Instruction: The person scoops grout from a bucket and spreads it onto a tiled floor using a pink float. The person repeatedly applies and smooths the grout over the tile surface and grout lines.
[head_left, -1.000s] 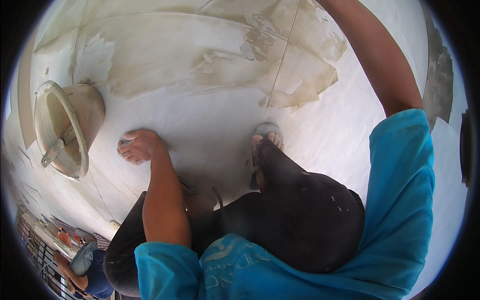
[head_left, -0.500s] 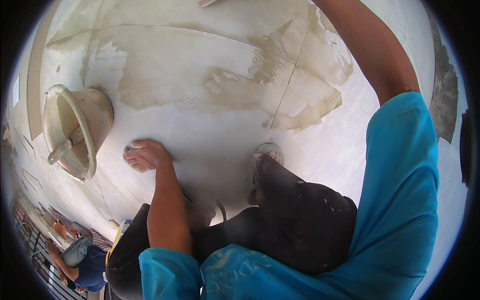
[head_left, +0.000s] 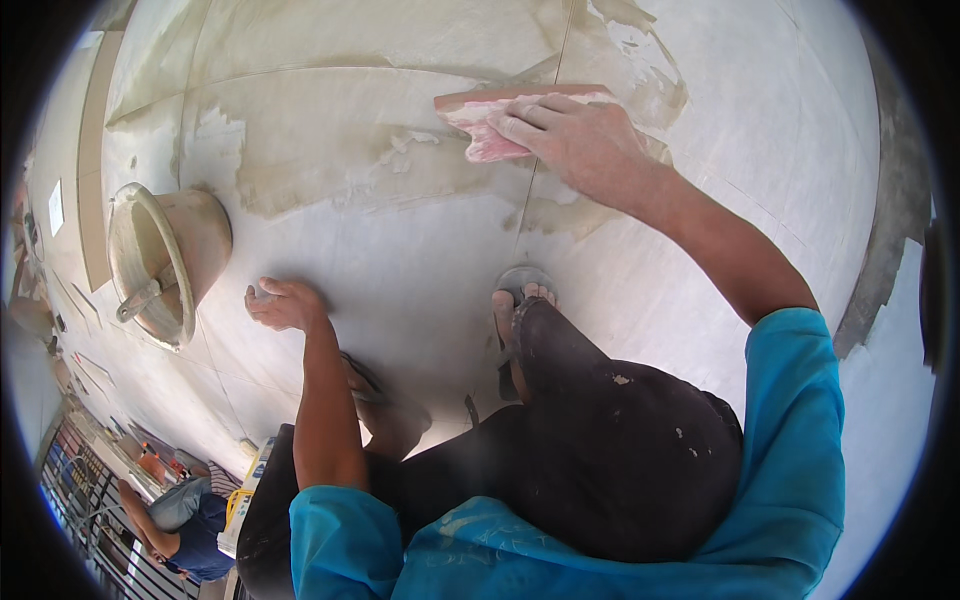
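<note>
My right hand (head_left: 595,145) is closed on a flat pad (head_left: 487,135) with a long reddish-brown edge and a pink-and-white cloth-like face. It presses the pad on or just over the pale tiled floor (head_left: 390,260), where a thin seam runs beneath. Patchy beige grout smears (head_left: 310,150) spread across the tiles around it. My left hand (head_left: 287,304) hangs near the floor at the left, fingers loosely bent, thumb apart, nothing visible in it. Nearest to it is a grimy bucket (head_left: 208,235), tilted in view, with a flat-handled tool (head_left: 140,299) leaning at its rim.
My sandalled foot (head_left: 524,285) is planted below the smears. At the lower left, a person in a dark blue shirt (head_left: 203,540) is by metal railings (head_left: 75,490). A white and yellow package (head_left: 245,495) lies beside my knee. A rough grey strip (head_left: 895,200) borders the right side.
My right hand, earlier stretched beyond the far edge, has come back toward me with the pad now in sight. My left hand has barely shifted, its fingers loosening slightly.
</note>
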